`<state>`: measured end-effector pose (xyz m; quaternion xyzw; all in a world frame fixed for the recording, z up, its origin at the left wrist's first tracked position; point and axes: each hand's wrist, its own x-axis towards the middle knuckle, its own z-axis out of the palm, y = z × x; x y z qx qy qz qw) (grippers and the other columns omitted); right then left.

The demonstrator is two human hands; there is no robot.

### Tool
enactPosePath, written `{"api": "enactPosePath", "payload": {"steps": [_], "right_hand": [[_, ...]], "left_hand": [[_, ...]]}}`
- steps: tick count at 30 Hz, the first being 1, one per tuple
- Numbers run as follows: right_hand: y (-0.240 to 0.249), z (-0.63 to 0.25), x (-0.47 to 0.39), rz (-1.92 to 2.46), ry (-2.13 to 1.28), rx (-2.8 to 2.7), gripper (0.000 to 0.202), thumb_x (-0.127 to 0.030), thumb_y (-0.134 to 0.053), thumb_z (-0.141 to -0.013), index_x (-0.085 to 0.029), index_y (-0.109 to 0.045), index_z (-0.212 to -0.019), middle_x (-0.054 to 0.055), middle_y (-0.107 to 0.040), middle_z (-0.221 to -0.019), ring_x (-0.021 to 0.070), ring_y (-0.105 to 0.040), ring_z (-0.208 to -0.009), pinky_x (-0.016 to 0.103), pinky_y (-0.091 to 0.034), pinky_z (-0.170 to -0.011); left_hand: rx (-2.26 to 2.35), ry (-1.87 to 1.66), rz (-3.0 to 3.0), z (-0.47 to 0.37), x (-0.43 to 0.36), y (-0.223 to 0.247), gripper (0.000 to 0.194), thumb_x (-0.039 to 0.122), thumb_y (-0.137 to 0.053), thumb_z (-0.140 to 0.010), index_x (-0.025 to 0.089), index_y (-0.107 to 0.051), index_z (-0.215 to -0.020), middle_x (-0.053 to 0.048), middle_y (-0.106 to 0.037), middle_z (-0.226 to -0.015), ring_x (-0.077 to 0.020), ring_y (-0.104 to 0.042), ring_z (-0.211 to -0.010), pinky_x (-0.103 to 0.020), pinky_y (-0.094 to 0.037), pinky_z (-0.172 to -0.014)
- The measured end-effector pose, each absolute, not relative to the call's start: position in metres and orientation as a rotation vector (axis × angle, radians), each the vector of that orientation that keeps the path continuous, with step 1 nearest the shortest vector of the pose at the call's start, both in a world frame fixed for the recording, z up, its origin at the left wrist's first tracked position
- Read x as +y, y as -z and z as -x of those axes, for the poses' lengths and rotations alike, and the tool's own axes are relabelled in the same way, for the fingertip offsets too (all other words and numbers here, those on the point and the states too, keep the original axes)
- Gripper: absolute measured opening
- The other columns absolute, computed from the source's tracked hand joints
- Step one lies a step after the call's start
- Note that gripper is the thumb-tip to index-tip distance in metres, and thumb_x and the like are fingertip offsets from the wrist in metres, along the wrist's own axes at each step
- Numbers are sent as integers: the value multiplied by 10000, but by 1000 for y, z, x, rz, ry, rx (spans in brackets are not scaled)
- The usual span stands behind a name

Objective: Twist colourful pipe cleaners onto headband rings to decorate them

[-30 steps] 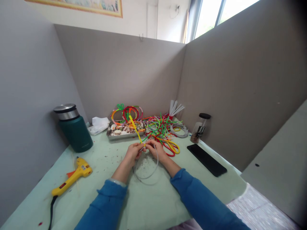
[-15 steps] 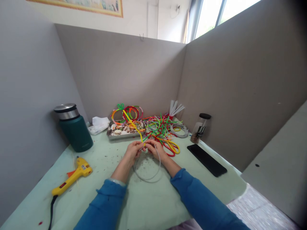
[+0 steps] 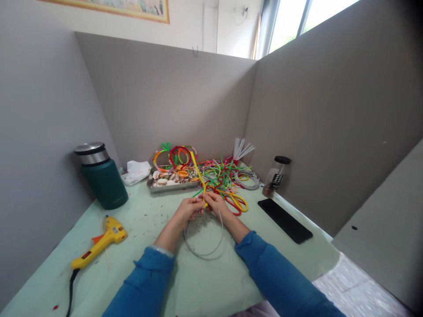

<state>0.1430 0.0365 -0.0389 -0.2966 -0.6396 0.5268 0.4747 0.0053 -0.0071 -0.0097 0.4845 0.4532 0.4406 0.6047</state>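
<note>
A thin grey ring (image 3: pixel 222 232) hangs down between my hands over the table. My left hand (image 3: pixel 187 211) is closed on the ring's upper left part, with thumb and fingertips pinched together. Against it, my right hand (image 3: pixel 216 207) pinches a yellow pipe cleaner (image 3: pixel 198 171) where it meets the ring. The long free end of the pipe cleaner sticks up and away, slightly bent, and a short yellow bit shows between the fingertips. My fingers hide how the yellow piece goes round the ring.
Behind my hands stand a metal tray (image 3: pixel 172 189) of shells, finished coloured hoops (image 3: pixel 180 157) and a tangled pile of pipe cleaners (image 3: pixel 221 174). A yellow glue gun (image 3: pixel 99 246) and green bottle (image 3: pixel 105 185) are left; a jar (image 3: pixel 273 178) and black phone-like slab (image 3: pixel 284 220) right.
The yellow pipe cleaner's free end has swung to the right and stands steeper. Both hands have shifted slightly, my fingertips nearer together, and the ring hangs a little lower.
</note>
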Motion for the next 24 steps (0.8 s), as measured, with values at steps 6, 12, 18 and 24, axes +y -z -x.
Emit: {"api": "enactPosePath", "payload": {"steps": [6,12,18,24], "right_hand": [[39,-144,38,687,-1353,-1457,328,-480,-641,-713,-166,-553,-674,-50,-454,-544,73,-378,-450,214,-282,-430],[38,-142,38,733,-1362,-1393,357,-485,-654,-693,-175,-491,-623,-62,-430,-478,74,-371,-425,218,-285,-428],[39,-142,40,722,-1380,-1361,357,-484,-651,-688,-175,-488,-611,-53,-439,-485,77,-387,-436,222,-303,-444],[35,-141,38,733,-1382,-1319,360,-481,-655,-678,-176,-480,-601,-47,-427,-483,81,-381,-439,227,-291,-440]], "left_hand": [[1063,-1010,-1140,-8,-9,10,332,407,-709,-631,149,-508,-691,16,-530,-516,-8,-246,-335,-203,-69,-370],[1012,-1109,-1111,-6,-9,10,367,412,-718,-633,178,-489,-796,41,-531,-517,-5,-228,-325,-195,-58,-373],[933,-1218,-1081,-4,-6,11,383,408,-733,-625,163,-526,-835,38,-532,-534,0,-244,-351,-184,-76,-385],[949,-1306,-1043,-5,-6,9,416,395,-778,-555,143,-576,-816,36,-539,-553,1,-269,-365,-180,-115,-377]]}}
